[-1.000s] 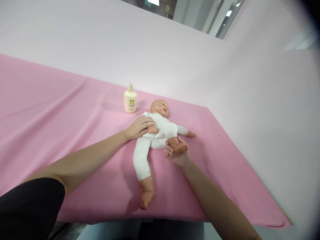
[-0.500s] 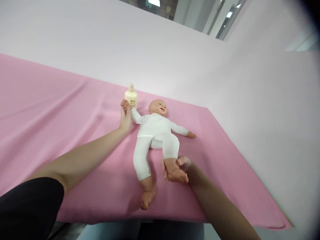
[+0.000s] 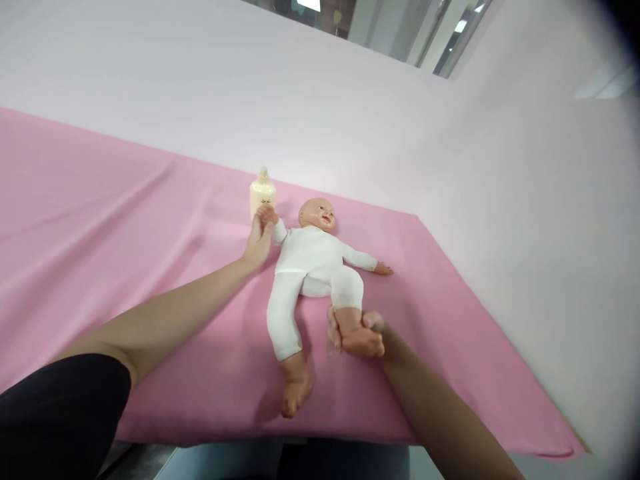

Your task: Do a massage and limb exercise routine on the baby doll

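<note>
left hand (image 3: pixel 257 243): grasping doll's raised hand, arm pulled out toward bottle
bottle (image 3: pixel 262 191): cream, upright, just behind that grip, near wall
doll (image 3: pixel 310 267): on its back, mid pink cloth (image 3: pixel 100 220), white suit
right hand (image 3: pixel 357 330): closed round doll's foot, leg bent, lifted off cloth

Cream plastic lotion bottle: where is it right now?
In the head view the cream plastic lotion bottle stands upright at the far edge of the pink cloth, just behind the left hand and left of the doll's head.
</note>
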A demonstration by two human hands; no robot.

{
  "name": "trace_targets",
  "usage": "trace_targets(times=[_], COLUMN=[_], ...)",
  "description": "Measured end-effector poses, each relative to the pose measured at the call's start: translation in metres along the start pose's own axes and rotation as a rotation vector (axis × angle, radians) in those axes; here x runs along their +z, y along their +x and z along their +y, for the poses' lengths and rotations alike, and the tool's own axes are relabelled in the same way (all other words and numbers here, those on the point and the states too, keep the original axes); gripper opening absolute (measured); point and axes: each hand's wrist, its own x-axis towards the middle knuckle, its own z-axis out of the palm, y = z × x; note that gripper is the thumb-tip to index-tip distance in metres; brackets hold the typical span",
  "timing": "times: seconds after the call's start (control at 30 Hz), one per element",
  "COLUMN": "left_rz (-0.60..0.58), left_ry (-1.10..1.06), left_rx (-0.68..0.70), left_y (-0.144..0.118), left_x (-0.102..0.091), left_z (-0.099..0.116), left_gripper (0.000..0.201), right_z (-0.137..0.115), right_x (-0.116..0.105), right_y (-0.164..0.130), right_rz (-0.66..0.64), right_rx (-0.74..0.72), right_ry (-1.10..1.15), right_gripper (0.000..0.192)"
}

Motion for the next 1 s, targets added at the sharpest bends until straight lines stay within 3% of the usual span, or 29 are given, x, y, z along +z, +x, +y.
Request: trace_targets(times=[0.1,0.17,0.23,0.33,0.43,0.57,0.67,0.77,0.87,1.0], left_rz=[-0.362,-0.575,-0.686,-0.695,-0.544,-0.07,0.243,0.442,0.574,0.561], left_ry=[0.112,0.189,0.242,0.227,0.113,-0.1,-0.209,-0.273,-0.295,-0.283], left_rx=[0.223,0.326,0.36,0.31,0.146,-0.104,-0.242,-0.463,-0.514,-0.434], left_y=[-0.008,-0.009,-0.009,-0.01,-0.011,-0.005,0.008,0.021,0.028,0.033], left_x=[0.004,0.005,0.006,0.007,0.008,0.009,0.004,-0.005,-0.013,-0.024], left_z=[0.016,0.024,0.029,0.033,0.034,0.025,0.011,-0.005,-0.017,-0.024], left_gripper=[0.056,0.051,0.049,0.045,0.04,0.03,0.023,0.011,0.003,0.02], right_z=[-0.008,-0.017,-0.023,-0.027,-0.026,-0.019,-0.014,-0.016,-0.025,-0.033], right_x=[0.008,0.015,0.02,0.022,0.023,0.025,0.026,0.027,0.028,0.026], right_y=[0.0,0.002,0.005,0.007,0.007,0.003,-0.001,-0.001,0.002,-0.001], right_rz=[0.218,0.456,0.609,0.679,0.643,0.468,0.3,0.139,-0.012,0.018], right_rx=[-0.237,-0.268,-0.262,-0.252,-0.234,-0.199,-0.03,0.228,0.448,0.526], right_ry=[0.082,0.154,0.215,0.245,0.197,0.057,-0.026,-0.074,-0.192,-0.292], right_gripper=[0.052,0.042,0.038,0.038,0.038,0.044,0.054,0.057,0.054,0.054])
